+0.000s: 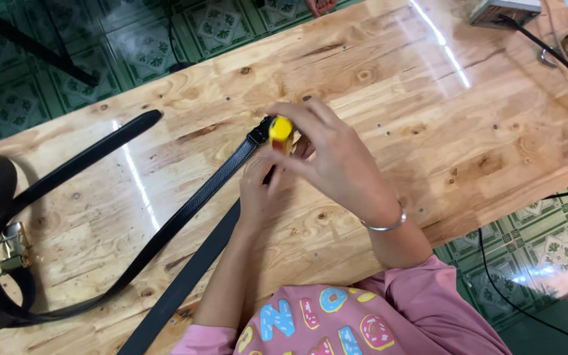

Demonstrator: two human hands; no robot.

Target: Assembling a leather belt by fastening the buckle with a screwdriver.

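On a glossy knotty pine tabletop [376, 98] above green patterned floor tiles [133, 39], the right hand [336, 154] pinches a yellow lighter [280, 130] and the left hand [258, 190] grips the black belt [192, 204].

Open and obstructed zones on the wooden tabletop [376, 98].

Bare wood lies right of and beyond the hands, as far as a grey box [504, 10] and black cable [560, 62] at the far right corner. Leftward, a looping black belt [185, 207], a second strap [179, 289] and brass buckles [13, 246] cross the surface, leaving only narrow gaps between.
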